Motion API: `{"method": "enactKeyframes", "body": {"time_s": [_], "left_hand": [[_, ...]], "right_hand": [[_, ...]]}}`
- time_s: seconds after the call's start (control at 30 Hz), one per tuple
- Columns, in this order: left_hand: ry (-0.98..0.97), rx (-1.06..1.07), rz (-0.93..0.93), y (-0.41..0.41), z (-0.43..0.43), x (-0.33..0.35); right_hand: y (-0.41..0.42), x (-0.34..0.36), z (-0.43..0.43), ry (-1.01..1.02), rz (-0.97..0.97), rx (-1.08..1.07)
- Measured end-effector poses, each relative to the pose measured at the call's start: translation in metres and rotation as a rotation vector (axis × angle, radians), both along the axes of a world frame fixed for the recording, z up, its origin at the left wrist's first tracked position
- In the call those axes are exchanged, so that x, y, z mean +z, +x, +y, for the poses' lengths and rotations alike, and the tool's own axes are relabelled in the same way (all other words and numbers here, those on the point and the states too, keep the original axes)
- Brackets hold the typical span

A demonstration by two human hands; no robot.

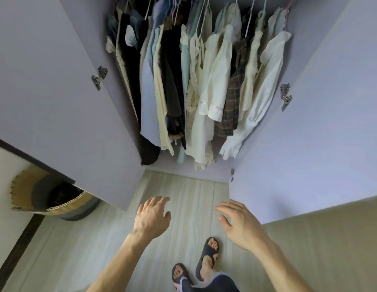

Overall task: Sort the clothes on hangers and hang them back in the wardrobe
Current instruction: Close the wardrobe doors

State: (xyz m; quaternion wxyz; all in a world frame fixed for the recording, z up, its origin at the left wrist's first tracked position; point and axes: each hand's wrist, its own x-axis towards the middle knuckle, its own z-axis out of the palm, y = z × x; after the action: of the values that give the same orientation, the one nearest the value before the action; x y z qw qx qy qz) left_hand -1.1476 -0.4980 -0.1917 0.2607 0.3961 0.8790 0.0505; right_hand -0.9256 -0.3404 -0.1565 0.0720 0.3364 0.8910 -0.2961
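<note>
Both doors wide, your left hand (152,216) and right hand (239,223) reach in empty with fingers loosely spread, clothes (204,85) packed on hangers (201,20) up in the wardrobe (288,133), so looks like you're starting the sort — next, lift and grip one hanger.

Wardrobe doors (46,102) are matt, smooth lilac panels with bright metal hinges (99,77); hung clothes (212,85) are soft cloth, floor (183,199) pale wood-grain, basket (56,199) woven fibre.
</note>
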Motion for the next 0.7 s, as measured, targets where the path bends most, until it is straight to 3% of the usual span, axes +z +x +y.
{"method": "enactKeyframes", "body": {"time_s": [0.2,0.47,0.7], "left_hand": [[0.164,-0.166,-0.061,0.067,0.044,0.019],[0.611,-0.356,-0.13,0.166,0.131,0.083],[1.032,-0.372,-0.158,0.229,0.187,0.177]], "right_hand": [[0.08,0.02,-0.011,0.027,0.09,-0.24],[0.163,0.06,0.015,0.062,0.465,-0.658],[0.189,0.09,0.068,-0.029,0.675,-0.63]]}}
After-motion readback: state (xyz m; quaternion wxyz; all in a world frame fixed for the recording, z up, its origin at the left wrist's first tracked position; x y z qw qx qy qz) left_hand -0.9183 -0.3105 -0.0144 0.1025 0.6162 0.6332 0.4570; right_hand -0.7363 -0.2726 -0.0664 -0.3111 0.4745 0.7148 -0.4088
